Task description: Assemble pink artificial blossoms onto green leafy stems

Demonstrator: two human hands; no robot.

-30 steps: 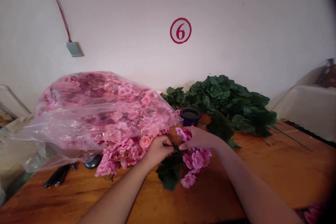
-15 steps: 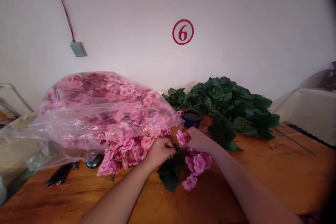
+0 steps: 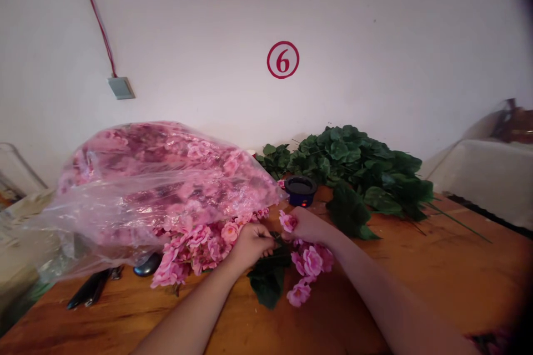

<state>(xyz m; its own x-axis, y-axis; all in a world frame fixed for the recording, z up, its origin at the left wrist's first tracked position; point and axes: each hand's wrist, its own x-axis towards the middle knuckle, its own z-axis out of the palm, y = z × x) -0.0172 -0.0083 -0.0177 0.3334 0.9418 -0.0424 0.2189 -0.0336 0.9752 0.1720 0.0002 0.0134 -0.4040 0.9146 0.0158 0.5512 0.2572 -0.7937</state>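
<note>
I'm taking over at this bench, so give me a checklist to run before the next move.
1. Right grip closed on pink flowers: ok, blossoms show at and below it.
2. Left grip secure: cannot tell; it is closed above a green leaf, but what it pinches is hidden.
3. Pot upright: ok, its red light is lit.
4. Right grip apart from the pot: cannot tell; they nearly overlap in this view.
5. Leaf pile away from the pot's opening: ok, it lies beyond and to the right.
</note>
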